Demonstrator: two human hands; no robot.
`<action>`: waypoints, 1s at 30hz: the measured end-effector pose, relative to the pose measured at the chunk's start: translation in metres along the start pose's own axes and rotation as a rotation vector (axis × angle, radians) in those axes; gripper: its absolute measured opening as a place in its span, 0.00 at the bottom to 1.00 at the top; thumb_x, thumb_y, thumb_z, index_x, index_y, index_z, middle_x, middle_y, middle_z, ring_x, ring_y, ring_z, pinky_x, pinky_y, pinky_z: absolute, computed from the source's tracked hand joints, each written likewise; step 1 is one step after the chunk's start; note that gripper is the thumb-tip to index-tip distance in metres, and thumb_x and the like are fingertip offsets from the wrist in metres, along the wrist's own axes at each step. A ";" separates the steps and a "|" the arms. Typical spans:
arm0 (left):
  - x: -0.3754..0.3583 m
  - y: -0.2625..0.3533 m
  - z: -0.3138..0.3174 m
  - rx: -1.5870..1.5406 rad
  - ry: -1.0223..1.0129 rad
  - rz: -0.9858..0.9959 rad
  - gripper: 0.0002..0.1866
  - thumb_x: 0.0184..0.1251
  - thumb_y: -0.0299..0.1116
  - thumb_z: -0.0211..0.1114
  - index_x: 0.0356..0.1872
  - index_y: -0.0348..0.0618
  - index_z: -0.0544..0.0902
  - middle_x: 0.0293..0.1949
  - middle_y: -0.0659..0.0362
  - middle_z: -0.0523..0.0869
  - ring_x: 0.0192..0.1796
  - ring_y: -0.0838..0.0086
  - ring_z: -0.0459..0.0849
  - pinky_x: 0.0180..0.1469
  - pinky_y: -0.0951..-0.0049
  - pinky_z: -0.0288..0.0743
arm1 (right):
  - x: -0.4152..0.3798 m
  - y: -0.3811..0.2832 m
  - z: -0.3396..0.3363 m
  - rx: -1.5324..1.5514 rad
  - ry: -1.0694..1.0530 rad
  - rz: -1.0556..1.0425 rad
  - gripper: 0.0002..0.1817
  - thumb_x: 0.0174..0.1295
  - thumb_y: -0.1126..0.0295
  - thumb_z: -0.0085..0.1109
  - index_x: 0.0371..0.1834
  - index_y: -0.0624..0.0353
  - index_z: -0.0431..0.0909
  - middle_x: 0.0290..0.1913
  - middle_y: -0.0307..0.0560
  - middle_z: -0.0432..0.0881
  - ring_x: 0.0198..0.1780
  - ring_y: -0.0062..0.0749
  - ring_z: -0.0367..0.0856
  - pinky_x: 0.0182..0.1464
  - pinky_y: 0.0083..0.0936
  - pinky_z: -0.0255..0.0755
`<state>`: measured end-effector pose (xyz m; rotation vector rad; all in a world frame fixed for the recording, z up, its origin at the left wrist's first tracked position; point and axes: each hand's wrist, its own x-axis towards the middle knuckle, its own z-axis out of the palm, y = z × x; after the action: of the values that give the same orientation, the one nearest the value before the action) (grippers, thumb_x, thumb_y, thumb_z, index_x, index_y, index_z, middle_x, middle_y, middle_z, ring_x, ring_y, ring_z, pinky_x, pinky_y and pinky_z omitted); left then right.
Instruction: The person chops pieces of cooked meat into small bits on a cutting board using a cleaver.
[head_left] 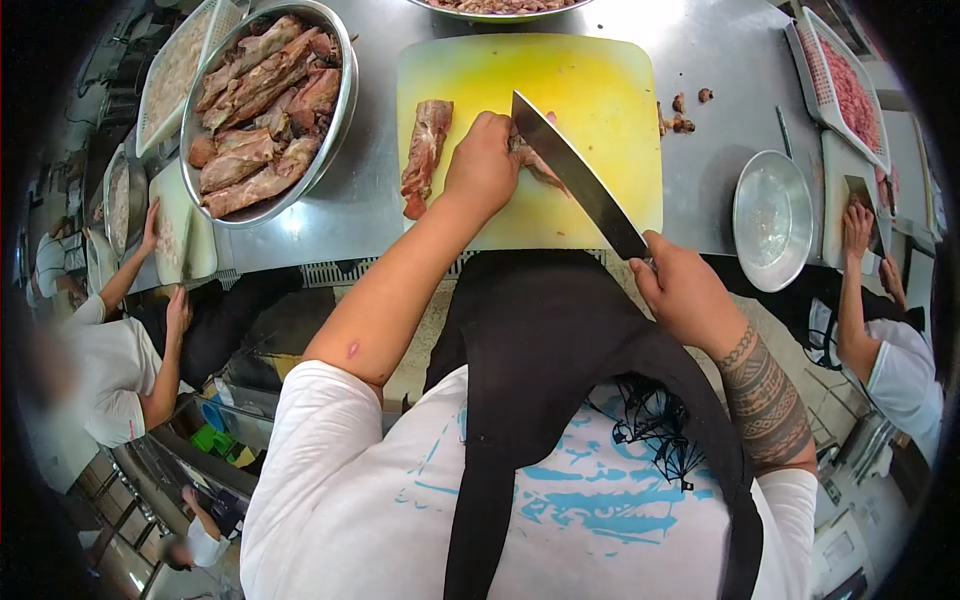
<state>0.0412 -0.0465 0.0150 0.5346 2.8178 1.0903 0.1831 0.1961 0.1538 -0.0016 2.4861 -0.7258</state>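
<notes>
Cutting step is in hand, as I'm reading it: the knife (582,180) is slanting across the cutting board (610,90), tip pointing toward the far edge, handle sitting by the near right corner. Meat piece (543,169) is lying around the board's middle, between left hand and blade. Can't tell if the steel is actually biting in or just lying alongside.

Left hand (482,168) is pinning the meat, fingers bunched together and curling over its far end, close to the blade. Fingertips are partly hiding, so exact hold is unclear. Right hand (690,290) is gripping the knife, fingers closed around the handle.

Second meat strip (428,150) is lying lengthwise by the board's left edge, apart from the blade. More chunks are filling the steel bowl (350,115) beyond that edge. Small scraps (683,125) are sitting on the table (700,60) just off the board's right edge; a shallow metal bowl (772,220) is standing further right, by the table's near edge.

Next move, my judgement: it's calling for a steady pin on the meat, left fingertips tucking clear of the edge, and the right hand controlling blade angle. Main risk: the small piece slipping or rolling under pressure.
</notes>
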 end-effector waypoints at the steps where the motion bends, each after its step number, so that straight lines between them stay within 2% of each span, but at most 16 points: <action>1: 0.001 -0.001 0.000 -0.004 0.011 0.018 0.18 0.61 0.28 0.75 0.50 0.37 0.80 0.49 0.45 0.82 0.53 0.43 0.84 0.55 0.49 0.79 | 0.002 0.001 0.001 0.020 -0.007 -0.005 0.13 0.76 0.65 0.54 0.47 0.67 0.74 0.32 0.69 0.83 0.38 0.69 0.84 0.43 0.57 0.76; 5: 0.009 0.000 -0.005 0.000 -0.033 -0.034 0.17 0.61 0.28 0.75 0.48 0.36 0.81 0.48 0.44 0.83 0.53 0.43 0.84 0.55 0.49 0.79 | 0.024 -0.005 0.004 0.005 0.022 -0.040 0.14 0.76 0.65 0.54 0.48 0.69 0.74 0.33 0.70 0.83 0.40 0.70 0.84 0.45 0.57 0.76; 7: 0.014 -0.004 -0.007 0.012 -0.065 -0.072 0.17 0.58 0.31 0.78 0.44 0.32 0.83 0.45 0.43 0.86 0.52 0.44 0.85 0.54 0.52 0.79 | 0.035 -0.013 -0.003 0.077 -0.052 -0.024 0.14 0.76 0.66 0.53 0.49 0.70 0.74 0.34 0.71 0.83 0.42 0.71 0.83 0.47 0.56 0.77; 10: 0.014 -0.006 -0.005 0.018 -0.053 -0.042 0.17 0.57 0.31 0.79 0.42 0.32 0.83 0.43 0.43 0.86 0.51 0.43 0.85 0.54 0.51 0.79 | 0.051 -0.010 0.001 0.113 -0.035 -0.088 0.14 0.75 0.66 0.53 0.49 0.71 0.75 0.36 0.73 0.83 0.43 0.72 0.83 0.48 0.55 0.77; 14: 0.010 -0.010 -0.004 0.027 -0.036 -0.010 0.18 0.57 0.31 0.79 0.42 0.32 0.83 0.44 0.42 0.86 0.50 0.43 0.85 0.54 0.51 0.79 | 0.074 -0.018 0.027 0.114 -0.061 -0.052 0.15 0.75 0.66 0.53 0.50 0.70 0.75 0.36 0.72 0.84 0.43 0.71 0.84 0.49 0.55 0.78; 16: 0.016 -0.015 -0.006 0.045 0.031 -0.001 0.18 0.56 0.30 0.80 0.44 0.32 0.83 0.44 0.42 0.86 0.51 0.43 0.84 0.54 0.51 0.78 | 0.095 -0.010 0.065 0.130 0.097 -0.049 0.14 0.74 0.66 0.52 0.50 0.69 0.75 0.36 0.71 0.85 0.42 0.69 0.85 0.49 0.55 0.79; 19: 0.022 -0.025 -0.015 0.044 0.077 0.041 0.18 0.56 0.28 0.79 0.45 0.33 0.83 0.45 0.42 0.86 0.52 0.43 0.84 0.55 0.51 0.78 | 0.105 -0.030 0.066 0.037 0.124 -0.037 0.14 0.74 0.65 0.51 0.50 0.67 0.75 0.36 0.69 0.86 0.41 0.66 0.87 0.49 0.55 0.80; 20: 0.024 -0.027 -0.018 0.035 0.033 0.022 0.18 0.58 0.26 0.76 0.49 0.33 0.82 0.47 0.41 0.85 0.54 0.42 0.83 0.57 0.49 0.77 | 0.103 -0.031 0.066 0.043 0.128 -0.038 0.14 0.74 0.65 0.51 0.50 0.67 0.75 0.36 0.69 0.86 0.41 0.66 0.87 0.49 0.55 0.80; 23: 0.018 -0.014 -0.021 0.027 0.059 -0.033 0.18 0.58 0.27 0.77 0.48 0.33 0.82 0.48 0.42 0.86 0.55 0.42 0.83 0.57 0.50 0.78 | 0.091 -0.036 0.052 0.018 0.155 -0.087 0.13 0.74 0.66 0.51 0.49 0.66 0.75 0.35 0.68 0.86 0.41 0.65 0.87 0.48 0.55 0.80; 25: 0.014 -0.015 -0.013 0.032 0.085 -0.036 0.18 0.58 0.27 0.77 0.48 0.33 0.82 0.48 0.42 0.86 0.55 0.43 0.83 0.57 0.50 0.77 | 0.061 -0.037 0.034 -0.022 0.052 -0.068 0.13 0.74 0.65 0.51 0.49 0.66 0.75 0.34 0.66 0.87 0.40 0.66 0.87 0.47 0.56 0.80; 28: 0.011 -0.018 -0.008 0.009 0.102 -0.045 0.18 0.58 0.26 0.77 0.48 0.34 0.82 0.48 0.43 0.86 0.56 0.44 0.82 0.58 0.50 0.77 | 0.050 -0.033 0.034 0.013 0.042 -0.026 0.14 0.74 0.65 0.50 0.49 0.66 0.75 0.35 0.67 0.87 0.40 0.66 0.87 0.47 0.56 0.80; 30: 0.008 -0.019 -0.007 -0.009 0.079 -0.052 0.18 0.58 0.26 0.77 0.47 0.34 0.82 0.48 0.43 0.85 0.56 0.44 0.82 0.58 0.50 0.77 | 0.091 -0.033 0.060 0.023 0.094 -0.040 0.14 0.74 0.64 0.50 0.49 0.65 0.76 0.35 0.66 0.87 0.40 0.66 0.87 0.46 0.56 0.80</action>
<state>0.0273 -0.0612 0.0082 0.4235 2.8747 1.1381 0.1316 0.1244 0.0822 -0.0092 2.5736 -0.7880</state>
